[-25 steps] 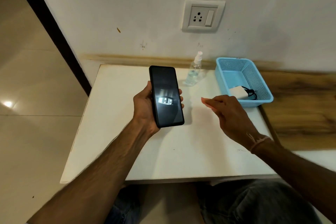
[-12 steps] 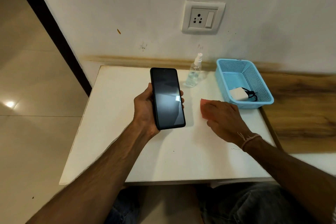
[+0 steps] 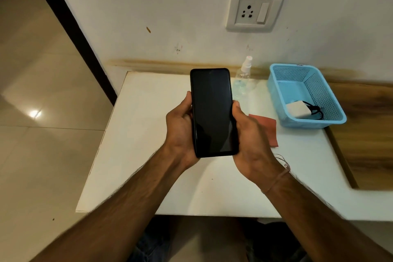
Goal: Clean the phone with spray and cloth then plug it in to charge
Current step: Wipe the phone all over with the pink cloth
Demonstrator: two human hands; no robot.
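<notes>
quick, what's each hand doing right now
Left hand: fingers curled round the phone, holding its left edge.
Right hand: also gripping the phone, on its right edge.

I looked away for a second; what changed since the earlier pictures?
The right hand left the cloth on the table and moved left to grip the phone. The left hand still holds the phone; bottle, basket and charger stayed put.

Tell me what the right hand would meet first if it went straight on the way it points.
Probably the spray bottle, just beyond the right hand gripping the phone; height is unclear.
</notes>
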